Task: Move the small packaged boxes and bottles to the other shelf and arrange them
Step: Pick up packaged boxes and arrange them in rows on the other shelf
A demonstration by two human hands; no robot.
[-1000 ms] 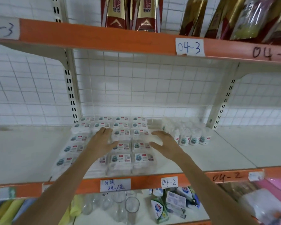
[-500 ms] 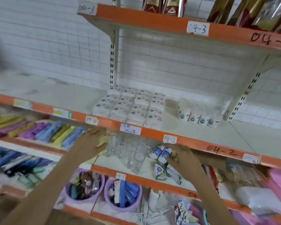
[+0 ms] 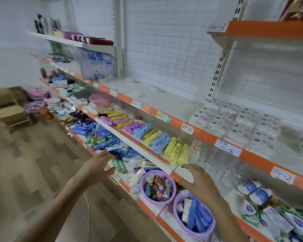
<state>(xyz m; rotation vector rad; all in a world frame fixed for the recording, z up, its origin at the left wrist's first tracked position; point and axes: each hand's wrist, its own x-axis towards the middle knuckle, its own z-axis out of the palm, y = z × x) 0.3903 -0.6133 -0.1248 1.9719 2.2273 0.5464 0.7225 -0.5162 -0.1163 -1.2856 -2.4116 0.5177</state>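
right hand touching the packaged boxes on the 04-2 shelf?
Apart. The head view shows the right hand open and empty, low by the purple bins, with the orange shelf edge between it and the packaged boxes.

Both bare forearms reach forward, hands empty; the left hand [image 3: 99, 167] has fingers spread with thumb angled beneath them, the right hand [image 3: 198, 180] palm-down, fingers loosely splayed, thumb left of them

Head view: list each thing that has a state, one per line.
Left hand: open, empty.
Right hand: open, empty.
White small packaged boxes: in rows on the orange-edged shelf.
Near purple plastic bucket: upright, full.
Far purple plastic bucket: upright, full.
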